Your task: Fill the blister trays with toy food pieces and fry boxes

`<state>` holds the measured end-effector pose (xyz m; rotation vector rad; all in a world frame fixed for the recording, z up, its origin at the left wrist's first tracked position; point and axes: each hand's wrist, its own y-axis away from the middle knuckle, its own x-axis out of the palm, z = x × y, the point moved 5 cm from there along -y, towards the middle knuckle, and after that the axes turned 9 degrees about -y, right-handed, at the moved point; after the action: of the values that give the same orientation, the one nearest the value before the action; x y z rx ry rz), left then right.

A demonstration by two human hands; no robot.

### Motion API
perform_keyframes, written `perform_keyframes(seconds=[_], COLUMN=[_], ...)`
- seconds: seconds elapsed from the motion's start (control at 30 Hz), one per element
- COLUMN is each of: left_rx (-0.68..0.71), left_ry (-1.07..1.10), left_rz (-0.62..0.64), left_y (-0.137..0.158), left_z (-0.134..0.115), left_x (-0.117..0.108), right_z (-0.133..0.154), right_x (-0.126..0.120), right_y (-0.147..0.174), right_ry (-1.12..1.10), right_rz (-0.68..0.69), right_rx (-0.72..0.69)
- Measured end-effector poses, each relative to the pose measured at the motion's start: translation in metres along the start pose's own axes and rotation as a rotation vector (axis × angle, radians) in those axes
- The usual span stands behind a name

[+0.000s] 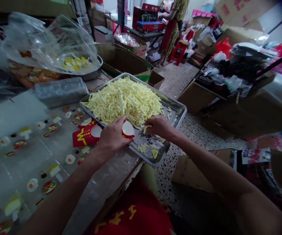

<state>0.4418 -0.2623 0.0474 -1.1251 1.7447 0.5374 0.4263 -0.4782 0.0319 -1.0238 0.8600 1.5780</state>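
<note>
A metal tray [181,111] at the table's edge bears a high heap of pale yellow fry-shaped pieces [123,98]. Over the tray's near rim, my left hand [113,133] is wrapped round a small red and white fry carton [128,129]. To its right, my right hand [159,127] is closed in a pinch on pale fry-shaped pieces [146,128] at the heap's lower edge. More red fry cartons [84,136] with yellow marks lie on the table just left of my left hand. A few loose pieces [155,151] rest in the tray's near corner.
Rows of tiny food-shaped pieces [32,185] cover the table at left. Behind them are a clear plastic box [61,91] and a plastic bag [50,42] over a bowl. Cardboard boxes [194,173] flank the right. A person [172,29] stands in the background.
</note>
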Motion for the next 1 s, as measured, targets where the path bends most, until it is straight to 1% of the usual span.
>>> perform_keyframes(seconds=[0.07, 0.13, 0.2, 0.27, 0.33, 0.4, 0.47, 0.5, 0.57, 0.6, 0.67, 0.73, 0.8, 0.87, 0.9, 0.93, 1.0], left_rx=[-0.011, -0.012, 0.022, 0.060, 0.078, 0.070, 0.055, 0.047, 0.035, 0.033, 0.035, 0.055, 0.084, 0.110, 0.118, 0.129, 0.149], left_ry=[-0.066, -0.078, -0.042, 0.022, 0.100, 0.170, 0.210, 0.220, 0.225, 0.221, 0.202, 0.161, 0.100, 0.025, -0.008, -0.033, -0.053], left_rz=[0.036, 0.062, 0.079, 0.071, 0.041, 0.015, 0.000, -0.010, -0.051, -0.080, -0.140, -0.198, -0.256, -0.294, -0.305, -0.311, -0.320], left_y=[-0.001, -0.005, -0.009, -0.012, -0.015, -0.016, -0.015, -0.015, -0.015, -0.015, -0.016, -0.016, -0.015, -0.012, -0.011, -0.009, -0.006], left_z=[-0.003, -0.009, -0.017, -0.026, -0.031, -0.032, -0.029, -0.027, -0.025, -0.025, -0.027, -0.031, -0.033, -0.033, -0.031, -0.028, -0.022], left_x=[0.003, 0.007, 0.014, 0.022, 0.028, 0.033, 0.037, 0.038, 0.040, 0.040, 0.041, 0.040, 0.036, 0.032, 0.031, 0.030, 0.030], right_z=[0.006, 0.019, 0.040, 0.064, 0.083, 0.092, 0.093, 0.091, 0.082, 0.075, 0.060, 0.050, 0.046, 0.048, 0.051, 0.055, 0.064], right_x=[-0.016, -0.029, -0.033, -0.031, -0.026, -0.023, -0.024, -0.024, -0.027, -0.027, -0.025, -0.018, -0.008, 0.002, 0.007, 0.011, 0.015], right_y=[0.005, 0.010, 0.011, 0.010, 0.009, 0.009, 0.013, 0.015, 0.018, 0.018, 0.015, 0.012, 0.008, 0.004, 0.002, 0.000, -0.001], right_ry=[-0.032, 0.011, 0.128, 0.253, 0.316, 0.269, 0.125, 0.036, -0.132, -0.204, -0.333, -0.469, -0.626, -0.765, -0.791, -0.777, -0.668], right_rz=[-0.087, -0.104, -0.053, 0.035, 0.122, 0.204, 0.243, 0.240, 0.161, 0.085, -0.101, -0.277, -0.389, -0.449, -0.464, -0.468, -0.453], right_rx=[-0.042, -0.114, -0.192, -0.282, -0.334, -0.342, -0.348, -0.354, -0.330, -0.286, -0.153, -0.034, 0.040, 0.083, 0.099, 0.111, 0.107])
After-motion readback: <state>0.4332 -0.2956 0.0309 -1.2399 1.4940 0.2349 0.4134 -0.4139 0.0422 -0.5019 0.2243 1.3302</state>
